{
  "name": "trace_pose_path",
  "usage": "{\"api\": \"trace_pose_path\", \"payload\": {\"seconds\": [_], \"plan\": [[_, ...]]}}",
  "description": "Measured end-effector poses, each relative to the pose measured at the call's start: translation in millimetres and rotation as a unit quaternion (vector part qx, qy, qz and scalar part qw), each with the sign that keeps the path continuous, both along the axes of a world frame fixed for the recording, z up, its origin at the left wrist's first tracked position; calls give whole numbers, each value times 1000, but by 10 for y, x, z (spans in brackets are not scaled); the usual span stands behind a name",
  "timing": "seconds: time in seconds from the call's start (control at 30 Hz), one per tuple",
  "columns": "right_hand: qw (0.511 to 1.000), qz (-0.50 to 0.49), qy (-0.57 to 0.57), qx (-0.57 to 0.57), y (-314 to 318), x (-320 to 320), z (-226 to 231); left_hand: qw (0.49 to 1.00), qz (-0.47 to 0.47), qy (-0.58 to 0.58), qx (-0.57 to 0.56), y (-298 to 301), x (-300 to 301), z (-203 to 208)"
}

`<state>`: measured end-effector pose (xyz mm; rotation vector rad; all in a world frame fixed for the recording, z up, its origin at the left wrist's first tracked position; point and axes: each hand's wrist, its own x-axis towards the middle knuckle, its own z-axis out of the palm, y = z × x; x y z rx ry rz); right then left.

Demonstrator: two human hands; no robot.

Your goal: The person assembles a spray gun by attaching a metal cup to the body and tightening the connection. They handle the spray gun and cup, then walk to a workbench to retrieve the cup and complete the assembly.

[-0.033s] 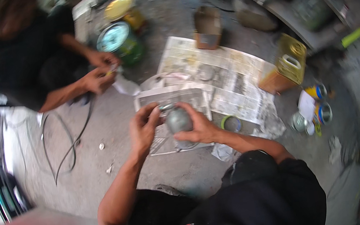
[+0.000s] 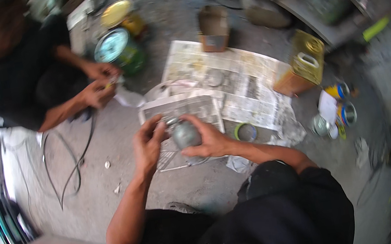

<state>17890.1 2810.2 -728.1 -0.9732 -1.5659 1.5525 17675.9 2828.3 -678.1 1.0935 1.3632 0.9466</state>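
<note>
In front of me, a grey rounded container (image 2: 186, 134) with a shiny metal fitting (image 2: 173, 121) at its top hangs above the newspaper. My right hand (image 2: 208, 138) is closed around its right side, thumb and fingers wrapping it. At the upper left, my left hand (image 2: 148, 138) has its fingers bent together at the metal fitting; motion blur softens the exact contact. The container's underside is partly hidden. Beneath it, a dark printed sheet (image 2: 203, 103) lies on the larger spread of newspaper (image 2: 255, 82).
Another person (image 2: 26, 72) crouches at the left, handling a white cloth (image 2: 129, 98). Near them are a green bucket (image 2: 131, 58) and a looping cable (image 2: 78, 166). A cardboard box (image 2: 215, 32), square metal can (image 2: 301, 64), tape roll (image 2: 246, 132) and small tins (image 2: 347, 113) lie around the paper.
The surroundings have shifted left in the view. My hands and the container have also shifted slightly left in the picture; both hands keep much the same hold.
</note>
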Motion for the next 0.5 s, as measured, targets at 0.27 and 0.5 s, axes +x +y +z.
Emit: {"api": "trace_pose_path", "payload": {"seconds": [0.27, 0.5], "plan": [[982, -62, -90, 155, -101, 56, -112, 998, 36, 37, -45, -14, -48, 12], [963, -59, -161, 208, -142, 81, -174, 997, -49, 42, -34, -1, -92, -22]]}}
